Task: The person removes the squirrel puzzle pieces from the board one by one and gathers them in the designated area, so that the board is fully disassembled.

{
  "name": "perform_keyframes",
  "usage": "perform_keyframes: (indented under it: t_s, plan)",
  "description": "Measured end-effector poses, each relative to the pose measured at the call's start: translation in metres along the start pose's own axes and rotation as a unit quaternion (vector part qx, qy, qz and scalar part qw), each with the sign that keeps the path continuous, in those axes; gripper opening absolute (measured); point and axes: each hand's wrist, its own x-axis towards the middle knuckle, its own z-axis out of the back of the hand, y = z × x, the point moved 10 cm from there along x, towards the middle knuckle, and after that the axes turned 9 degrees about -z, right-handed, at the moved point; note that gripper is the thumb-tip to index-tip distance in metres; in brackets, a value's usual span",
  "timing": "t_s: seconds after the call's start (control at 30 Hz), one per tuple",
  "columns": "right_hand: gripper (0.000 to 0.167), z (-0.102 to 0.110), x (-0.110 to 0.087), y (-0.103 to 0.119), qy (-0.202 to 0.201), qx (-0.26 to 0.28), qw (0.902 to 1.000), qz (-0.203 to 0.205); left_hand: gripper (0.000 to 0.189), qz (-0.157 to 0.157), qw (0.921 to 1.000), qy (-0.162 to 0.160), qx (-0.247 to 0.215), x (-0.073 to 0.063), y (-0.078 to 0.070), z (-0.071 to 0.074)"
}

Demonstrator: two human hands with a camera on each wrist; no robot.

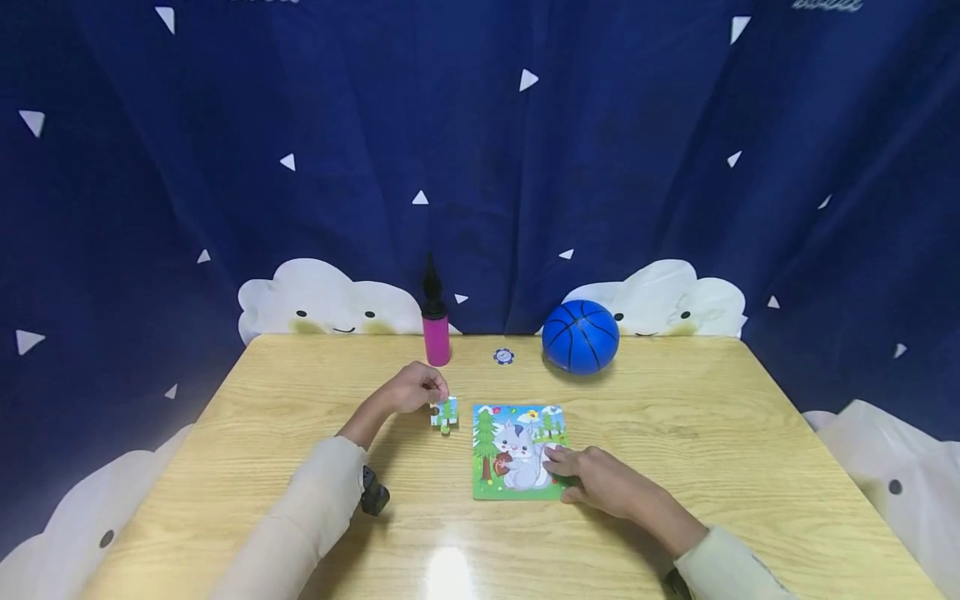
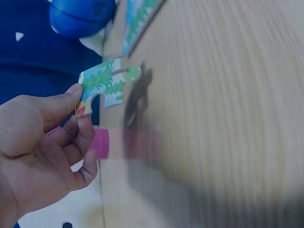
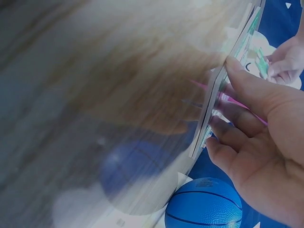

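In the head view my left hand (image 1: 411, 387) holds a jigsaw piece (image 1: 445, 413) above the table, left of the puzzle. The left wrist view shows the piece (image 2: 102, 81), with green trees on pale blue, pinched at one corner between thumb and fingers, its rounded knob pointing away from the hand. A square squirrel puzzle (image 1: 516, 467) lies flat on the table. My right hand (image 1: 603, 482) rests on its right side, fingertips on the picture. In the right wrist view the right thumb (image 3: 235, 69) touches the puzzle's edge; part of the picture is hidden under that hand.
Behind the left hand stands a pink hand pump (image 1: 437, 337) with a black top. A blue basketball (image 1: 581, 337) sits at the back right, and a small blue-and-white chip (image 1: 503, 357) lies between them. A dark blue curtain (image 1: 480, 167) hangs beyond the wooden table (image 1: 675, 417).
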Motion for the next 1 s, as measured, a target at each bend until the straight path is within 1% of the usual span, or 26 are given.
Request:
perform_keyframes:
  t_s: [0.13,0.2,0.3,0.47,0.63,0.8,0.9,1.0]
  plan:
    - [0.052,0.001,0.001,0.0,-0.002,-0.003,1.0,0.0,0.01,0.036,0.9991,-0.006,0.021,-0.006,0.015,0.003]
    - [0.052,0.0,0.001,0.0,-0.002,-0.005,1.0,0.001,0.009,0.059,0.9979,-0.009,0.024,-0.008,0.023,0.002]
    - [0.052,0.0,0.001,0.001,-0.003,-0.007,1.0,0.003,0.008,0.085,0.9959,-0.015,0.028,-0.01,0.031,0.001]
    - [0.052,0.001,0.0,0.002,-0.007,-0.009,0.9999,0.008,0.008,0.114,0.9926,-0.031,0.028,-0.012,0.041,-0.003]
    - [0.052,0.001,0.001,0.003,-0.006,-0.011,0.9999,0.01,0.008,0.115,0.9912,-0.052,0.04,-0.012,0.045,-0.005]
    - [0.052,-0.001,0.001,0.002,0.0,-0.014,0.9999,0.008,0.007,0.104,0.9916,-0.056,0.053,-0.01,0.043,-0.006]
    - [0.051,-0.002,0.001,0.002,0.002,-0.016,0.9998,0.007,0.005,0.091,0.9923,-0.065,0.053,-0.007,0.037,-0.005]
    - [0.052,-0.002,0.001,0.001,0.004,-0.016,0.9998,0.005,0.003,0.069,0.9935,-0.076,0.048,-0.002,0.027,-0.004]
